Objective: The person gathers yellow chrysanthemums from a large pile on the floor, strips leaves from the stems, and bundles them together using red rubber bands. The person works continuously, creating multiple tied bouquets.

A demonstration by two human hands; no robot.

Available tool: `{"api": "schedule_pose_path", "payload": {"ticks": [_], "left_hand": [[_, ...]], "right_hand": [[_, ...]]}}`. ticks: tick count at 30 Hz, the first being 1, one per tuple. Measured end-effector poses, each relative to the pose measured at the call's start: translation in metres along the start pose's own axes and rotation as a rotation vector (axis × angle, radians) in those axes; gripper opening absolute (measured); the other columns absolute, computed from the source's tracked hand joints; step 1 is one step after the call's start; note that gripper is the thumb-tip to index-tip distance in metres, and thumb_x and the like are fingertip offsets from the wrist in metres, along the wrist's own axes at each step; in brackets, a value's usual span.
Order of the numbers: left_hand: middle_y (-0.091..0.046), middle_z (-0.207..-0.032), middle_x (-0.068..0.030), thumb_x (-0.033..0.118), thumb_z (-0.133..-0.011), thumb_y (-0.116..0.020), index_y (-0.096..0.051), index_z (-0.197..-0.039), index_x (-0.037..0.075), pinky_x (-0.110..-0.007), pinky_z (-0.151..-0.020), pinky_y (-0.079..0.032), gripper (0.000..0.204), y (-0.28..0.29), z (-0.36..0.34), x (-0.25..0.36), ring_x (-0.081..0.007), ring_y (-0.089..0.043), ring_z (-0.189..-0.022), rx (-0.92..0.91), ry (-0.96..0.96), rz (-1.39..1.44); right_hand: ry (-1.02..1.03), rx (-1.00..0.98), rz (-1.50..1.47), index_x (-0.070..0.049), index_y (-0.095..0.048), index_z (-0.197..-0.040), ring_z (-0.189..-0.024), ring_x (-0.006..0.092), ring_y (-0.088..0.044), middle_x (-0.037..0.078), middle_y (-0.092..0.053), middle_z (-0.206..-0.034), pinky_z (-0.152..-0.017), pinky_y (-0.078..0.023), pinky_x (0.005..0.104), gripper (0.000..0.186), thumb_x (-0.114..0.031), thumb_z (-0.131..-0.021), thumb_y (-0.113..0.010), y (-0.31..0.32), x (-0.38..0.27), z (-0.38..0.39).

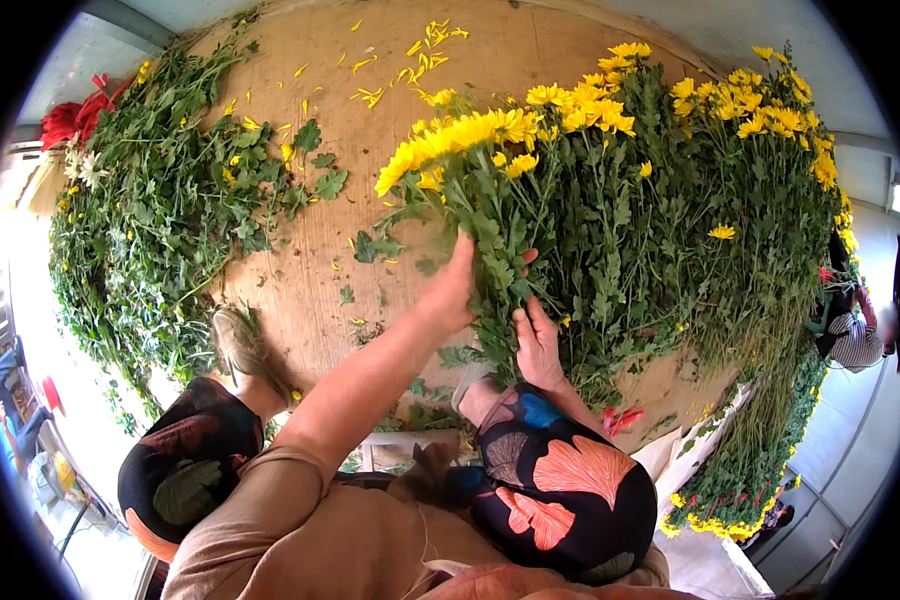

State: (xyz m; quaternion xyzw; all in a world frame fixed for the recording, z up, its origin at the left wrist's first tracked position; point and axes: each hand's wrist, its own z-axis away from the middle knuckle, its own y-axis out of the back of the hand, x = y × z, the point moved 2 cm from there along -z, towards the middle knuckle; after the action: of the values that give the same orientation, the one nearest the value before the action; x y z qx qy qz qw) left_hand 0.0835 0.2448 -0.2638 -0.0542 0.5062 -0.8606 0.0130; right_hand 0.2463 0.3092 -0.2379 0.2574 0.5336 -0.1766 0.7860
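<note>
In front of me is a bunch of yellow chrysanthemums, its blooms pointing away and its leafy stems toward my knees. My left hand is wrapped round the stems from the left side, with fingertips showing on the right. Lower down, my right hand closes on the stem part from the right, its thumb and fingers bent against the leaves. To the right, touching this bunch, lies a wide row of more yellow chrysanthemums. Where the held stems end is hidden among leaves.
A heap of green stems and leaves lies at the left, with red material at its far end. Loose yellow petals are scattered on the brown board. Another flower pile lies at lower right. My shoe stands beside the heap.
</note>
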Motion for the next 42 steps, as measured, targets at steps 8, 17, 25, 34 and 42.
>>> {"api": "schedule_pose_path", "payload": {"ticks": [8,17,25,34,42], "left_hand": [[-0.061,-0.144,-0.0159,0.032,-0.103,-0.063,-0.053,-0.144,0.003,-0.04,-0.104,-0.054,0.051,-0.001,0.0,-0.003,-0.0245,-0.062,-0.125,0.091,0.032,-0.093],[-0.068,-0.106,-0.0105,0.025,-0.106,-0.06,-0.061,-0.115,-0.002,-0.044,-0.092,-0.06,0.029,0.018,0.017,0.002,-0.0289,-0.07,-0.107,0.318,-0.106,-0.051],[-0.063,-0.097,-0.0063,0.02,-0.107,-0.058,-0.053,-0.134,0.001,-0.04,-0.084,-0.06,0.034,0.017,0.023,0.013,-0.025,-0.068,-0.092,0.322,-0.136,-0.04],[-0.063,-0.097,-0.006,0.019,-0.106,-0.059,-0.054,-0.132,0.001,-0.042,-0.084,-0.059,0.032,0.022,0.024,0.016,-0.0251,-0.068,-0.093,0.364,-0.094,-0.029],[-0.063,-0.095,-0.0055,0.022,-0.105,-0.061,-0.056,-0.128,0.003,-0.042,-0.085,-0.06,0.031,0.02,0.023,0.019,-0.0251,-0.068,-0.094,0.312,-0.14,-0.042]], "right_hand": [[0.01,0.016,0.094,0.0,-0.05,-0.145,-0.085,0.0131,-0.053,0.008,-0.065,-0.096,-0.082,-0.048,0.0285,0.04,-0.02,-0.11,-0.047,-0.006,-0.011,0.001],[0.198,-0.002,0.566,-0.002,-0.067,-0.124,-0.091,0.0403,-0.07,0.023,-0.07,-0.11,-0.079,-0.055,0.0449,0.028,-0.016,-0.101,-0.059,0.015,-0.016,-0.017],[-0.146,0.297,1.106,-0.002,-0.062,-0.123,-0.091,0.0424,-0.066,0.019,-0.067,-0.102,-0.078,-0.054,0.0495,0.034,-0.013,-0.092,-0.07,0.094,0.028,-0.066],[0.194,0.314,0.702,-0.006,-0.069,-0.103,-0.086,0.0379,-0.066,0.015,-0.066,-0.093,-0.074,-0.052,0.0461,0.024,-0.022,-0.088,-0.075,0.047,0.007,-0.06],[-0.11,0.382,0.087,0.001,-0.065,-0.116,-0.083,0.0142,-0.067,0.007,-0.071,-0.094,-0.077,-0.054,0.0305,0.019,-0.006,-0.099,-0.063,0.075,0.03,-0.072]]}}
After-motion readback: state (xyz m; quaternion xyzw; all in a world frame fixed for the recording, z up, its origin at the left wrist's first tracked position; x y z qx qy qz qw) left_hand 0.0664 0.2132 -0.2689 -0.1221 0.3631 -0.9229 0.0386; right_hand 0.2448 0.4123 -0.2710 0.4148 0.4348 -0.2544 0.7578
